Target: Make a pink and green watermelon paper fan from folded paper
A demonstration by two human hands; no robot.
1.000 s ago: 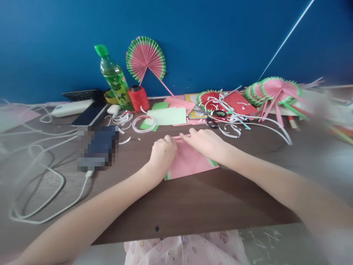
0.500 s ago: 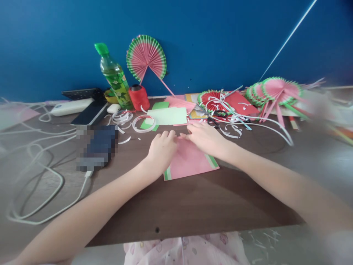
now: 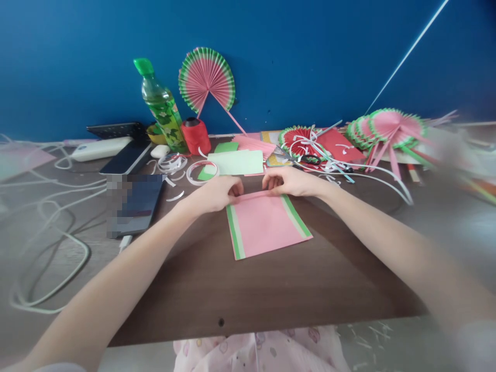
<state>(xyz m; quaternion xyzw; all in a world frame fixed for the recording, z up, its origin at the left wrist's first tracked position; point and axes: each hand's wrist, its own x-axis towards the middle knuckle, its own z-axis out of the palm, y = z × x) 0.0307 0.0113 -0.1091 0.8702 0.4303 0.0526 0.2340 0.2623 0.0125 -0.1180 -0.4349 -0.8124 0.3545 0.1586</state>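
Observation:
A pink sheet of paper (image 3: pixel 269 222) with green and pale green bands along its left and right sides lies on the brown table. My left hand (image 3: pixel 221 193) pinches the sheet's far edge near the left corner, thumb and fingers closed. Near the far right corner, my right hand (image 3: pixel 287 182) has its fingers curled and closed on the same edge. A narrow fold seems to run along that edge between my hands. Just beyond them lies a pale green sheet of paper (image 3: pixel 240 161).
At the back stand a green drink bottle (image 3: pixel 165 111), a red thread spool (image 3: pixel 196 137) and a pleated paper fan (image 3: pixel 207 77). Scissors (image 3: pixel 310 159) lie among white paper scraps, right of centre. More fans (image 3: pixel 395 126) are further right. A dark phone (image 3: pixel 141 204) and white cables (image 3: pixel 83 253) lie left.
My hands have moved apart, from the middle of the sheet's far edge towards its two corners. More of the paper now shows, and its near edge sits slightly closer to me.

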